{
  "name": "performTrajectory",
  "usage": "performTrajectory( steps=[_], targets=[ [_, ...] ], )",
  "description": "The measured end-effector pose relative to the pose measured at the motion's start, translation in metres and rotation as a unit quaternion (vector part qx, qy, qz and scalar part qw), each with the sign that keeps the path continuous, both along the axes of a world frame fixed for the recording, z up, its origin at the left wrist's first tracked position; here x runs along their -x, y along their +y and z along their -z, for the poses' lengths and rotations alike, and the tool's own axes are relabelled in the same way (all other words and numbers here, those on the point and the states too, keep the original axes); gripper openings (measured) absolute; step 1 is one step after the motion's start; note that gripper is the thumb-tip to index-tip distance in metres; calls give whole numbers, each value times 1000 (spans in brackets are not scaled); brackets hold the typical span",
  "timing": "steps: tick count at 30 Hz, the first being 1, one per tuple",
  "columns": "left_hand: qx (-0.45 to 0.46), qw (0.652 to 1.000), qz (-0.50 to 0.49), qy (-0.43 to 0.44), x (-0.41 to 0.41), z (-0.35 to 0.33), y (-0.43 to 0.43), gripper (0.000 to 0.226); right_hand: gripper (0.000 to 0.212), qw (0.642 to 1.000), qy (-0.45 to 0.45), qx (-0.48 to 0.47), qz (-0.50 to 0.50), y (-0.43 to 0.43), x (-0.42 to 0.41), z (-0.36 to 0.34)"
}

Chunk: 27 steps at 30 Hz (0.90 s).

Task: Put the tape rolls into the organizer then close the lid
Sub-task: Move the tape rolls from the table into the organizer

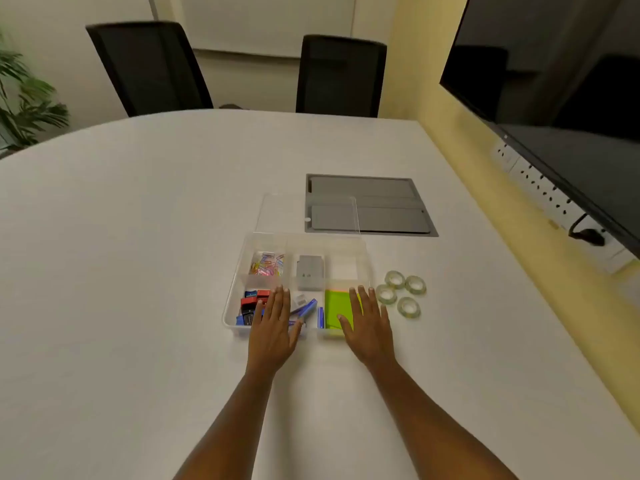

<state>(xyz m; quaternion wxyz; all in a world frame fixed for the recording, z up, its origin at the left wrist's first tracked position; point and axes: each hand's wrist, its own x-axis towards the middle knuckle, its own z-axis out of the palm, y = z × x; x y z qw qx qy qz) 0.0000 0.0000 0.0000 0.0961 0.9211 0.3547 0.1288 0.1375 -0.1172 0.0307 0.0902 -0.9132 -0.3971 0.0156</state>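
Near the middle of the frame a clear plastic organizer (239, 296) sits on a white table (138, 237), its transparent lid (308, 213) swung open and lying back toward the top of the picture, partly over a grey hatch panel (391, 206) set into the tabletop. Four tape rolls (401, 294) lie flat on the table just to the right of the organizer — clustered close together, outside it, none in a hand. The left hand (273, 327) is flat and open, fingers extended together, over the lower-left compartments where red and blue small boxes (251, 304) and blue pens (306, 308) lie; whether it touches them cannot be told. The right hand (369, 327) is likewise flat with fingers spread slightly, over the lower-right compartment holding a green sticky-note pad (334, 308). Neither hand holds anything. In the upper-left compartment are coloured paper clips (266, 265), and beside them a grey rectangular item (309, 273). Two black chairs (149, 67) stand beyond the table at the top, and a dark screen (554, 81) fills the upper right.
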Motion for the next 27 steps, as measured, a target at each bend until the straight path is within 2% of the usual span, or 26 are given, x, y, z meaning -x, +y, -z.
performTrajectory(
  steps=[3, 4, 13, 20, 22, 24, 27],
  targets=[
    [35, 999, -10, 0, 5, 2, -5, 72, 79, 1000, 7, -16, 8, -5, 4, 18],
    [57, 998, -17, 25, 9, 1, -8, 72, 79, 1000, 19, 5, 19, -7, 7, 19],
    [26, 999, -34, 30, 14, 12, -4, 66, 76, 998, 59, -17, 32, -8, 12, 27],
    [66, 997, -9, 49, 14, 13, -2, 66, 76, 996, 73, -47, 24, -7, 12, 30],
    [64, 997, -8, 48, 12, 13, -3, 73, 76, 996, 71, -59, 16, -7, 12, 31],
    [43, 999, -5, 6, 9, 15, -2, 90, 76, 996, 71, -62, 8, -8, 12, 32],
    [87, 996, -2, -2, 7, 14, 2, 108, 77, 994, 68, -82, -10, -11, 10, 33]
  ],
)
